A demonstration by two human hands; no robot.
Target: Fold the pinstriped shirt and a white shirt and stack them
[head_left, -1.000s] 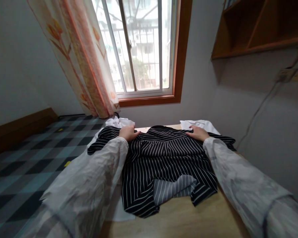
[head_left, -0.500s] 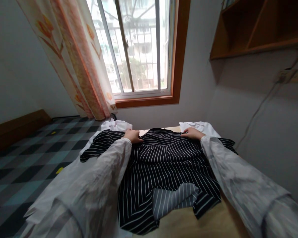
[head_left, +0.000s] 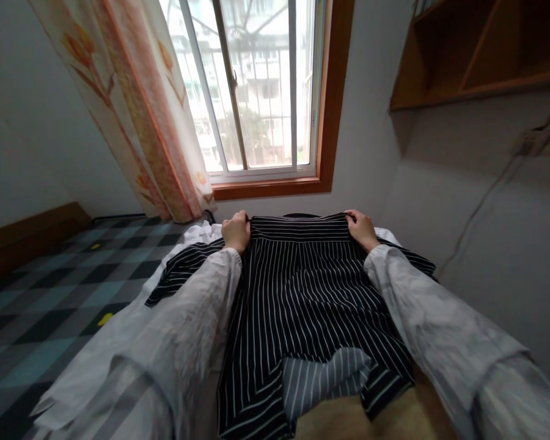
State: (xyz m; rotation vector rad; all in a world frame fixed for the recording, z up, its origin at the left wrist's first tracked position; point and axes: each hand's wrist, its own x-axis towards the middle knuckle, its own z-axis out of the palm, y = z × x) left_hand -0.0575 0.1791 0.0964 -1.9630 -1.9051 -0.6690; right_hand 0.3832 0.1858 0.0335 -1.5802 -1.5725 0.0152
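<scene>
A black shirt with white stripes point(head_left: 311, 287) lies spread out in front of me, its shoulder end raised between my hands. My left hand point(head_left: 236, 232) is closed on its far left shoulder, and my right hand point(head_left: 362, 228) pinches the far right shoulder. The far edge is stretched straight between them. Both sleeves lie out to the sides, partly behind my forearms. At the near hem, a corner is turned up and shows the greyish inner side point(head_left: 323, 376).
White cloth point(head_left: 201, 232) lies under the shirt at the left. A bed with a checked cover point(head_left: 73, 305) is on the left. Beneath the hem shows a tan surface point(head_left: 334, 418). A curtained window point(head_left: 256, 91) is ahead; a wooden shelf point(head_left: 462, 67) hangs at the upper right.
Both hands have lifted the shirt's far end up and away from me. Its back is now pulled smoother, and the far edge is straight where it sagged before.
</scene>
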